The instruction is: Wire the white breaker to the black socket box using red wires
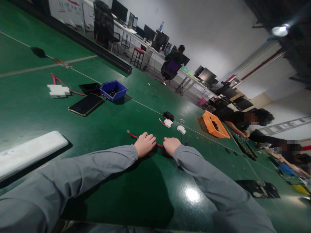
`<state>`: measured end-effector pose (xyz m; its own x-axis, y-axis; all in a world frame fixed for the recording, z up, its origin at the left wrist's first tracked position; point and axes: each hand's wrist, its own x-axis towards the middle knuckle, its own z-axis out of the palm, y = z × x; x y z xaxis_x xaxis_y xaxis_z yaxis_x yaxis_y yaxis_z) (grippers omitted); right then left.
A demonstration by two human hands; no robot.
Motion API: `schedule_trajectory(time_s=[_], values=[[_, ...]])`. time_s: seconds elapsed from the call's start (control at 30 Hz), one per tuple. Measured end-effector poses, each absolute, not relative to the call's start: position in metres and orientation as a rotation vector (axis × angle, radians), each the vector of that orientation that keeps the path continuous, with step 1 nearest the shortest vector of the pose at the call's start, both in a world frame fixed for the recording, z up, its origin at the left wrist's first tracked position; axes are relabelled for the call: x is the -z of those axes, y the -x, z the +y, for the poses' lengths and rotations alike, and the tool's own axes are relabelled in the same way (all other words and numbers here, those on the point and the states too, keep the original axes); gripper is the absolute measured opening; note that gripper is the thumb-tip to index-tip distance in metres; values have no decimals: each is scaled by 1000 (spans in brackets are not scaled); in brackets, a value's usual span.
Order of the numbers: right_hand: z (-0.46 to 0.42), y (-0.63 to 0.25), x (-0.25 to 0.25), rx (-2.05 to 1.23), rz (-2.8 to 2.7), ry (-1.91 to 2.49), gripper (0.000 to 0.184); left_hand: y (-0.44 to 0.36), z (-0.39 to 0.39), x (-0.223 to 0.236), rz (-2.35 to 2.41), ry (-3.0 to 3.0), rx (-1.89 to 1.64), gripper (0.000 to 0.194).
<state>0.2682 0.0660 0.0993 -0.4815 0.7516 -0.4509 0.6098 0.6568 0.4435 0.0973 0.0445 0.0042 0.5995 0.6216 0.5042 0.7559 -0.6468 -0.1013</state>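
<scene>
My left hand (145,144) is closed over a small white circuit breaker (140,137), mostly hidden under the fingers, with a bit of orange showing. A red cable (132,134) with a metal ring end sticks out to its left. Between my hands runs a short stretch of red wire (159,146). My right hand (171,145) is a closed fist at that wire's right end; something dark shows beneath it, its kind hidden. Beyond my hands lie a white breaker with a red lead (168,122), a second white breaker (181,129) and a black block (168,116).
Left on the green table (136,194) are a phone (86,104), a blue bin (114,90), a white module with red cable (58,91) and a long white case (31,152). An orange basket (215,124) stands right. Two people work farther right; another sits at the back desks.
</scene>
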Motion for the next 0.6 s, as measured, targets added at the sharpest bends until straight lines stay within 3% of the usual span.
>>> schedule_trajectory(time_s=[0.6], values=[[44, -298, -118, -267, 2349, -1235, 26, -97, 42, -6, -1131, 2527, 642, 16]])
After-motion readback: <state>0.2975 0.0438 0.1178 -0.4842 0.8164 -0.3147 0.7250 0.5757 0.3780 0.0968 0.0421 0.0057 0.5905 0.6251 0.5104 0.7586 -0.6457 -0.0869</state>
